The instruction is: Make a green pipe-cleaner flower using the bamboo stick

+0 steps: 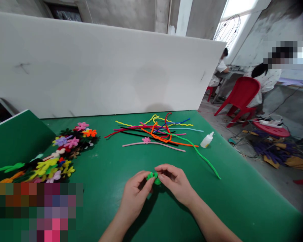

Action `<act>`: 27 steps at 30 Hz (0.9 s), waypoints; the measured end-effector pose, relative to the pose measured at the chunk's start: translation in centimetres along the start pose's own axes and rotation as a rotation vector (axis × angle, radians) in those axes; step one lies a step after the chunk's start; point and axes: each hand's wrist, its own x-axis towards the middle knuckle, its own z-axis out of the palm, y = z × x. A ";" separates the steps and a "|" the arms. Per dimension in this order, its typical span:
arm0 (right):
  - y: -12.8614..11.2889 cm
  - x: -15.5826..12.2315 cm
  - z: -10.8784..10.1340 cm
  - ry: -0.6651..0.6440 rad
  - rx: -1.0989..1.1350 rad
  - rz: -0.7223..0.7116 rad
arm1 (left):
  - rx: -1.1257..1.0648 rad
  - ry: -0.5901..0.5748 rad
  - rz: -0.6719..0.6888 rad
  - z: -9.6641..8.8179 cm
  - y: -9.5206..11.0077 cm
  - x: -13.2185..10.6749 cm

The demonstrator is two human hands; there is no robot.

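Both my hands meet low over the green table (pixel 111 168), pinching a small green felt flower (pixel 153 177) between their fingertips. My left hand (pixel 136 191) grips its left side, my right hand (pixel 174 181) its right side. Just beyond them lies a heap of pipe cleaners (pixel 156 131) in several colours, one long green one (pixel 204 158) trailing toward the right. A pink felt flower (pixel 146 140) sits on a pale pink pipe cleaner.
A pile of coloured felt flowers (pixel 63 151) lies at the left. A small white glue bottle (pixel 207 140) rests near the right edge. A white board (pixel 91 67) walls off the table's back. Other people sit on red chairs (pixel 239 95) at the far right.
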 end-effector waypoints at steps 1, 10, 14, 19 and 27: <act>0.0 0.0 0.0 -0.016 0.015 0.010 | 0.002 0.000 0.008 0.0 0.1 0.0; 0.2 0.0 0.4 0.020 0.067 0.050 | 0.068 0.002 0.068 0.1 -0.1 -0.3; 0.2 -0.2 0.5 0.050 -0.006 0.019 | 0.077 -0.001 0.076 0.2 -0.1 -0.3; -0.1 -0.3 0.7 0.049 -0.017 0.038 | 0.106 -0.001 0.061 0.1 0.1 -0.2; -0.3 -0.1 0.9 0.055 0.081 0.126 | 0.097 -0.028 0.048 0.3 0.2 -0.3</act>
